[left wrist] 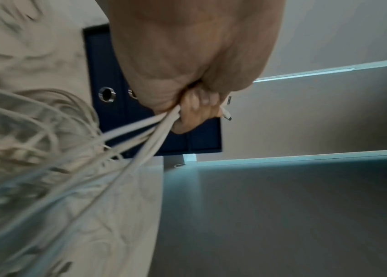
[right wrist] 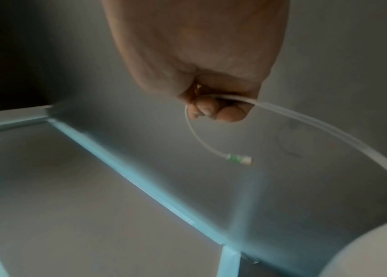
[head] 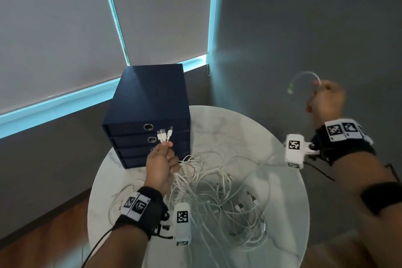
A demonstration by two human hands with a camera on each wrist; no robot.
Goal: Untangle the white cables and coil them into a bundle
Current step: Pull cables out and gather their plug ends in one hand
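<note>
1. Gripping several cable ends [head: 164, 136] in the left hand [head: 161, 165], fingers curled round them, plugs sticking up above the fist in front of the drawer box [head: 148, 113].
2. Holding one single cable [right wrist: 201, 138] in the right hand [head: 326, 102], raised high off to the right of the table [head: 289, 180], fingers closed on it; short end with a green-banded plug [right wrist: 238, 159] curving free beyond the fingers.
3. Lying tangled on the tabletop: the main heap of white cables [head: 219, 189], strands running up from it into the left fist.
4. Appearing blurred in the head view: right hand and its cable; path of that cable down to the heap hard to follow.
5. Appearing smeared in the left wrist view: the cable heap [left wrist: 33, 131]; exact count of strands in the left fist not determinable.
6. Hiding part of the lower drawer fronts: the left hand; third ring pull mostly covered.
7. Cutting off at the frame edge: near rim of the table.
8. Standing on the far left of the round, pale, marble-look tabletop: dark blue drawer box with ring pulls.
9. Surrounding the table: grey walls, lowered grey roller blinds [head: 56, 28] with light showing at their edges, wooden floor [head: 43, 235].
</note>
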